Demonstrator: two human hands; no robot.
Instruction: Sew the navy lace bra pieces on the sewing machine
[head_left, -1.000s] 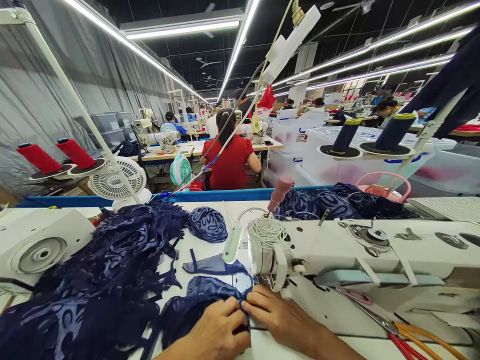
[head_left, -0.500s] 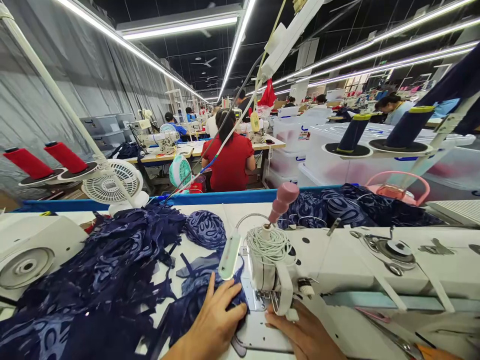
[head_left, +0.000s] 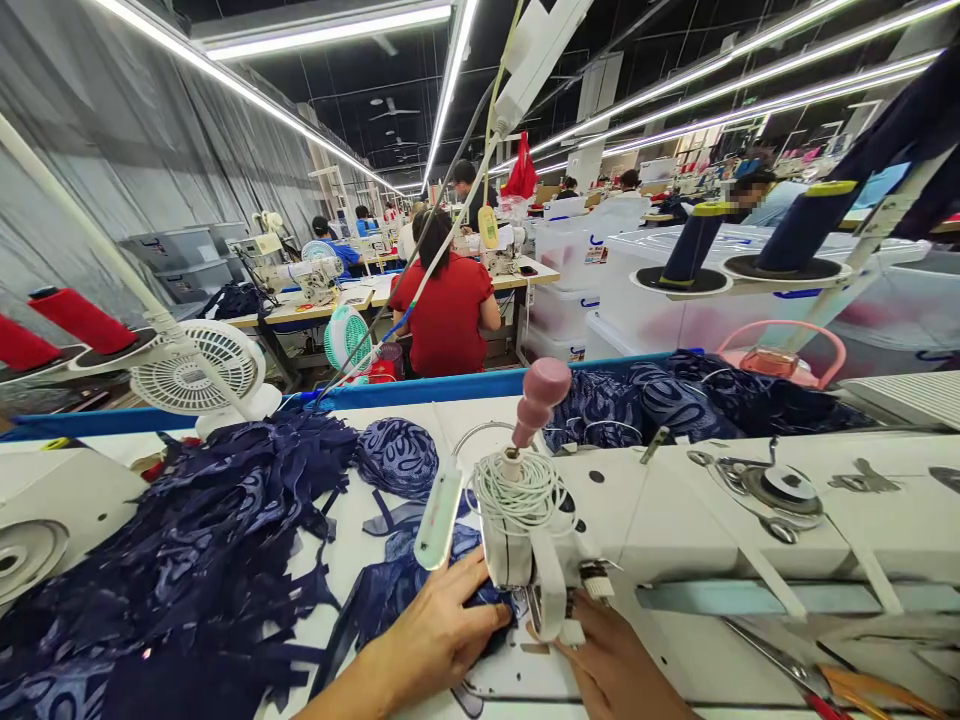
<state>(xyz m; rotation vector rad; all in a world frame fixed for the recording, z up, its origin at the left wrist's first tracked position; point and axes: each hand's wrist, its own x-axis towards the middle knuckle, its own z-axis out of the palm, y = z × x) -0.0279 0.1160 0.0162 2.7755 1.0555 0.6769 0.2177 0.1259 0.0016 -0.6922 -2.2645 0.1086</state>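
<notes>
My left hand (head_left: 450, 615) lies on a piece of navy patterned fabric (head_left: 382, 595), just left of the needle area of a white sewing machine (head_left: 637, 530). Its fingers are stretched out over the cloth, the thumb pointing at the presser foot. On the other side of the needle, my right hand (head_left: 611, 650) reaches in beside the presser foot, its fingertips partly hidden behind the machine head. Whether they pinch cloth does not show. A small light (head_left: 439, 515) on a bendy arm hangs above my left hand. Coiled pale cord and a pink-handled tool (head_left: 540, 395) top the machine head.
A heap of navy fabric pieces (head_left: 202, 560) spreads over the left of the table. Scissors (head_left: 795, 660) with orange handles lie at the lower right. More navy bundles (head_left: 660, 400) lie behind the machine. A white fan (head_left: 199, 370) stands at the back left. A person in red (head_left: 446, 310) sits ahead.
My left hand has moved forward and nearer to the needle, with the fabric shifting along under it. My right hand has slid forward beside the presser foot. The whole view has turned slightly right.
</notes>
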